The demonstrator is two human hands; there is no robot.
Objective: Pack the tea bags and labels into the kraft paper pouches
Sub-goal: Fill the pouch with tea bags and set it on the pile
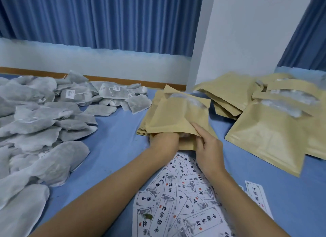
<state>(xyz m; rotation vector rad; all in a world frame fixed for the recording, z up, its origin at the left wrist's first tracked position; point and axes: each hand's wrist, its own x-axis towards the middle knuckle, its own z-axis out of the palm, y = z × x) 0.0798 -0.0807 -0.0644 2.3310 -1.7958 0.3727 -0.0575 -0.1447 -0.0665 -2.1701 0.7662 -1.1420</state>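
A kraft paper pouch (178, 115) lies tilted on a stack of flat pouches in the middle of the blue table. My left hand (164, 142) is pushed into its open near end, fingers hidden inside. My right hand (208, 148) pinches the pouch's near edge, index finger stretched along the paper. Grey tea bags (44, 127) lie heaped on the left. White printed labels (178, 198) are spread under my forearms.
Filled kraft pouches (268, 130) with clear windows are piled at the right. A white pillar (238, 39) and blue curtains stand behind the table. A few loose labels (255, 194) lie at the right front.
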